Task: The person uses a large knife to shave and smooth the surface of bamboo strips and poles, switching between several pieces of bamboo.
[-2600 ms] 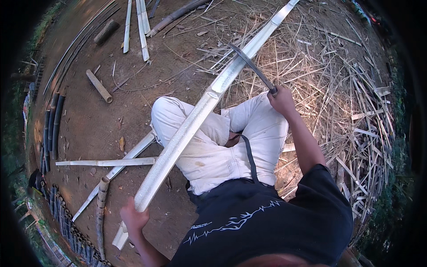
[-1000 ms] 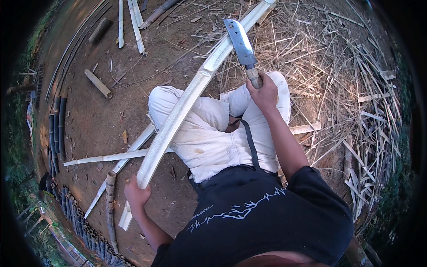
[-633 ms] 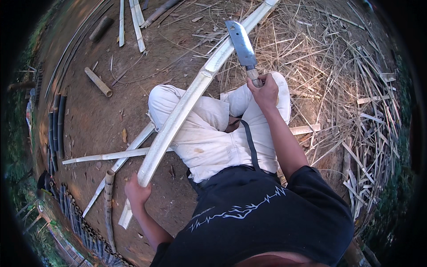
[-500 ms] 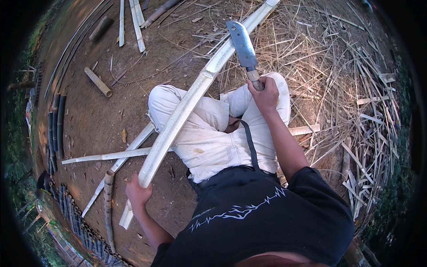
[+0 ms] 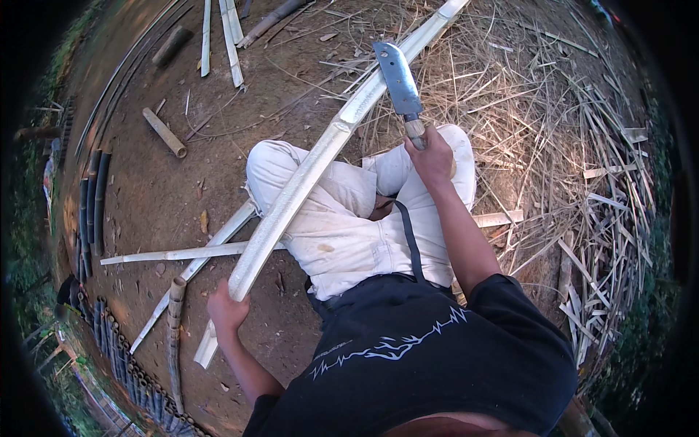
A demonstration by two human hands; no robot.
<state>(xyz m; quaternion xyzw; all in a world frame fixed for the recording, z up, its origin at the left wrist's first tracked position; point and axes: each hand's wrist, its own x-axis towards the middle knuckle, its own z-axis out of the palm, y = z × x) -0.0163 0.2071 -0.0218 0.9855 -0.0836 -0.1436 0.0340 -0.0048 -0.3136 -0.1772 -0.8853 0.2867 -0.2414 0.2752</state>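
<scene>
A: Where does the long bamboo strip (image 5: 293, 202) lie beside you?

B: It slants over your bent left leg (image 5: 269, 162), running from near your left hip up toward the top of the view, its pale, hollowed side facing up.

A: And your left hand (image 5: 228, 307)?

B: You have it clenched around the strip near the lower end, a short piece sticking out past your fist.

A: What does your right hand (image 5: 435, 156) hold?

B: You grasp the handle (image 5: 415, 130) of a broad knife (image 5: 397, 76), above your right knee. Its blade is flat toward the view and overlaps the strip's upper part; you cannot tell from here whether they touch.

A: What else is around you?

B: On your left, two narrower strips (image 5: 160, 256) cross on the ground, near a brown bamboo pole (image 5: 175, 328). Ahead to the left lies a short bamboo tube (image 5: 164, 133). On your right spreads a heap of thin shavings (image 5: 510, 138).
</scene>
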